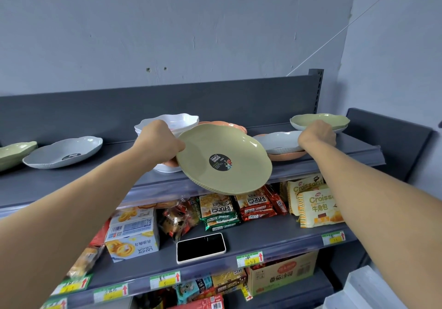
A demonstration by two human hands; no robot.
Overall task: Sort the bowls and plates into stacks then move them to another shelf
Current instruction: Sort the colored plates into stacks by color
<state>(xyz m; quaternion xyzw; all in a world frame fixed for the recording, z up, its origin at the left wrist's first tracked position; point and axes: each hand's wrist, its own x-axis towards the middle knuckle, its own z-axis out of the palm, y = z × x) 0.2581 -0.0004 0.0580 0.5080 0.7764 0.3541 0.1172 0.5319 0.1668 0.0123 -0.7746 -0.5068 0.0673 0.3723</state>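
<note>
My left hand [159, 142] grips the left rim of a green plate [224, 160] with a black round sticker, held tilted above the front edge of the top shelf [358, 159]. My right hand [317, 135] rests on the right rim of a grey plate [278, 141] that lies on an orange plate [287, 156]. Behind it sits a green bowl [319, 119] on a pale one. A stack of white bowls [171, 123] stands behind my left hand, with an orange dish [222, 124] beside it. At the far left lie a grey plate [63, 152] and a green dish [14, 152].
The shelf below holds biscuit boxes [132, 234], snack packs [220, 210], croissant bags [315, 205] and a phone [201, 247] lying flat. Lower down stands a cardboard box [283, 275]. A dark side panel [387, 141] closes the right end. A grey wall rises behind.
</note>
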